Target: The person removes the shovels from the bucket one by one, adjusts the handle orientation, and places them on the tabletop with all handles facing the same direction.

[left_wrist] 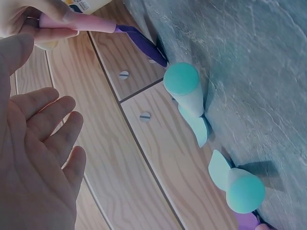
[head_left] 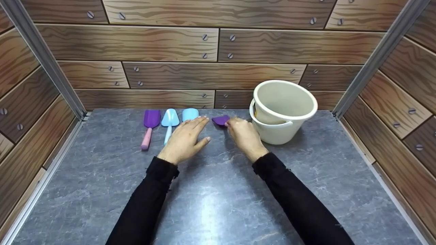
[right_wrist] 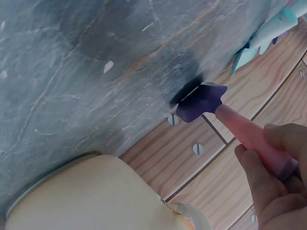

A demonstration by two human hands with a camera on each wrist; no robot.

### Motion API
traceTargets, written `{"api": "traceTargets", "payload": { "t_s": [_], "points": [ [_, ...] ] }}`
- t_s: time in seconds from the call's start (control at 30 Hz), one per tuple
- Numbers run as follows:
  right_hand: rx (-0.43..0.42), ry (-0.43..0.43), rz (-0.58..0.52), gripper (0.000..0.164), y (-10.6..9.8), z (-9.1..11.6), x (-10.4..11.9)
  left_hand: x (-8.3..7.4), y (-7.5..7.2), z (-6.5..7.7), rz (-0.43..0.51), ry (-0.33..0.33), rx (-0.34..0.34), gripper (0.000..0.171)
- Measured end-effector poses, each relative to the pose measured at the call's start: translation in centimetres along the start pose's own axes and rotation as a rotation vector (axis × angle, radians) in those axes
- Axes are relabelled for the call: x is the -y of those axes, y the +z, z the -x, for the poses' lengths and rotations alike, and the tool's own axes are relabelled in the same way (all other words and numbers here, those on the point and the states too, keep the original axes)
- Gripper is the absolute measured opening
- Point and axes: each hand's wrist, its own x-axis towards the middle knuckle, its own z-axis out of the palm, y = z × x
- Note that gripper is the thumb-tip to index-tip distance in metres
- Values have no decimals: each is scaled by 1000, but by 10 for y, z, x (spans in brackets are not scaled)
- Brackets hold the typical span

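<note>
In the head view my right hand (head_left: 246, 136) grips a small toy shovel by its pink handle (right_wrist: 254, 141). Its purple blade (right_wrist: 201, 101) points down, with the edge at the tabletop. My left hand (head_left: 184, 140) has its fingers straight and holds nothing. It hovers above a light blue shovel (head_left: 190, 114), whose handle it hides in the head view. A second light blue shovel (head_left: 170, 118) lies just left of that one. Farthest left lies another purple shovel (head_left: 151, 119) with a pink handle.
A cream bucket (head_left: 281, 134) with a hanging handle stands right of my right hand, close to the back wall. Wood-patterned panels (head_left: 170, 44) enclose the back and sides of the grey marbled tabletop (head_left: 112, 190).
</note>
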Motion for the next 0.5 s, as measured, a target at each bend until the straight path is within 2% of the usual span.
{"api": "traceTargets", "payload": {
  "t_s": [0.23,0.37,0.5],
  "points": [
    [71,17,-33,10,5,1,1,0,0,0,-2,-4,3,74],
    [96,4,-11,17,10,0,2,1,1,0,-1,-4,5,74],
    [162,-10,4,17,13,-1,4,1,1,0,-9,-3,2,73]
  ]
}}
